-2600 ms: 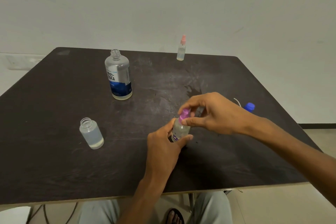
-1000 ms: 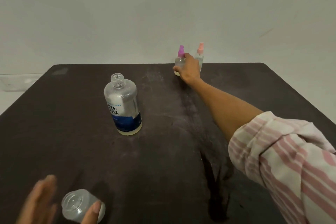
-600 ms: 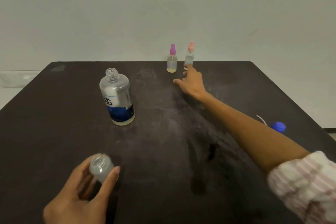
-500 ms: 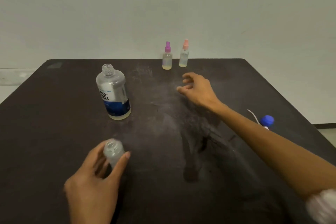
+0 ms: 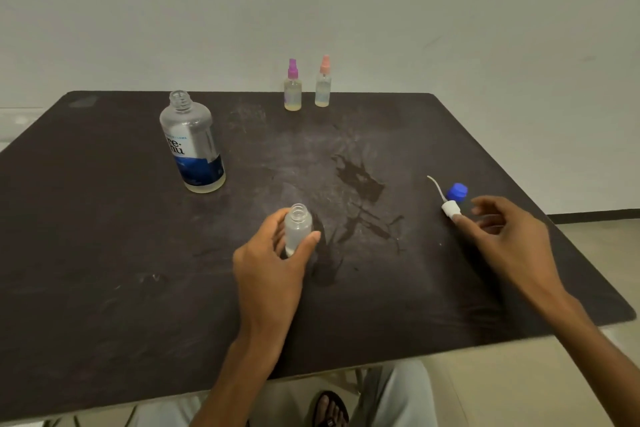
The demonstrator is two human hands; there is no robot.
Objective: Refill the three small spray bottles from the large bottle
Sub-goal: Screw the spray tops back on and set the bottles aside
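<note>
My left hand (image 5: 273, 267) grips an uncapped small clear bottle (image 5: 297, 225), upright near the table's middle. The large clear bottle (image 5: 194, 144) with a blue label stands uncapped at the back left, a little liquid at its bottom. Two capped small spray bottles stand side by side at the far edge: a purple-topped one (image 5: 293, 87) and a pink-topped one (image 5: 323, 82). At the right lies a blue-capped spray head (image 5: 452, 199) with a white collar and a thin tube. My right hand (image 5: 502, 236) is beside it, fingers spread, a fingertip touching the white collar.
The dark table (image 5: 104, 270) shows wet smears (image 5: 360, 180) in its middle. A pale wall rises behind the far edge. My knees and a sandalled foot (image 5: 329, 409) show below the near edge.
My right hand let go of the purple-topped bottle at the far edge and drew back right to the blue spray head. My left hand carried the uncapped small bottle from the left toward the centre.
</note>
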